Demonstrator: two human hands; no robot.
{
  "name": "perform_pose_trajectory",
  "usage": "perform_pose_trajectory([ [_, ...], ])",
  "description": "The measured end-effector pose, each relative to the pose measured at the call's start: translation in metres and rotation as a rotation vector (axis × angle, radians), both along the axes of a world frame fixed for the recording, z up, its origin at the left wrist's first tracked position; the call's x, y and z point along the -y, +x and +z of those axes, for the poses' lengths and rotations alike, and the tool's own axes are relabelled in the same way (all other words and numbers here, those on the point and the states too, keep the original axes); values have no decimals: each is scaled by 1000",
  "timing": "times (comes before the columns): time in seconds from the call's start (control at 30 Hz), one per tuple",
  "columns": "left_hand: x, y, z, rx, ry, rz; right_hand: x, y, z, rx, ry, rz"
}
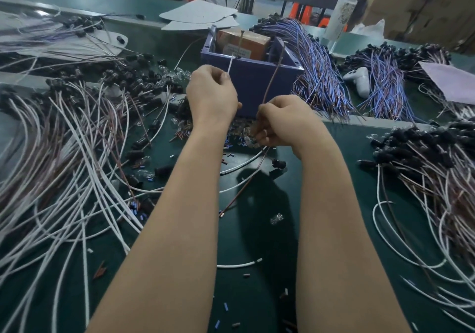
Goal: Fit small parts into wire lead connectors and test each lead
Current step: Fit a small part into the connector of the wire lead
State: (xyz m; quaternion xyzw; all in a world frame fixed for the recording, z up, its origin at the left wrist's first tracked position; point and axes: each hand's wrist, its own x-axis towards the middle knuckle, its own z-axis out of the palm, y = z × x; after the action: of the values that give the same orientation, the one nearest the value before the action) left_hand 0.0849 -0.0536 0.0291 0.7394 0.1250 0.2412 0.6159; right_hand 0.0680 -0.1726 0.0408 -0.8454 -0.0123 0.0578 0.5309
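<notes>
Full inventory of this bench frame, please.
bin: one, blue, centre back
box: one, orange-brown, inside the bin
white-brown leads: many, left side
blue-purple leads: two bundles, right of the bin
black-ended leads: many, right edge
controller: one, white, between the bundles
bottle: one, white, back right
loose parts: many, clear, blue, brown, on green mat
left hand: pinches white wire
right hand: grips brown wire

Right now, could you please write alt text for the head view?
Two bare hands work over a green table: the left hand pinches a white wire, the right hand grips a brown wire, before a blue bin. Around lie wire bundles.
</notes>
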Motion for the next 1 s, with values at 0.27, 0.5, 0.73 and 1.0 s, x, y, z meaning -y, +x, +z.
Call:
perform_pose_trajectory([
  [0.27, 5, 5, 1, 7, -95, -48, 5, 5, -3, 113, -174, -50],
  [0.5, 7, 5, 2, -4, -127, -72, 7, 6, -1, 156, -225, -50],
  [0.73, 8, 3, 2, 3, -112, -94, 10, 2, 3, 166, -227, -54],
  [1.0, 6, -5, 9, -55, 96, -56, 15, -4, 7, 53, -39, -46],
])
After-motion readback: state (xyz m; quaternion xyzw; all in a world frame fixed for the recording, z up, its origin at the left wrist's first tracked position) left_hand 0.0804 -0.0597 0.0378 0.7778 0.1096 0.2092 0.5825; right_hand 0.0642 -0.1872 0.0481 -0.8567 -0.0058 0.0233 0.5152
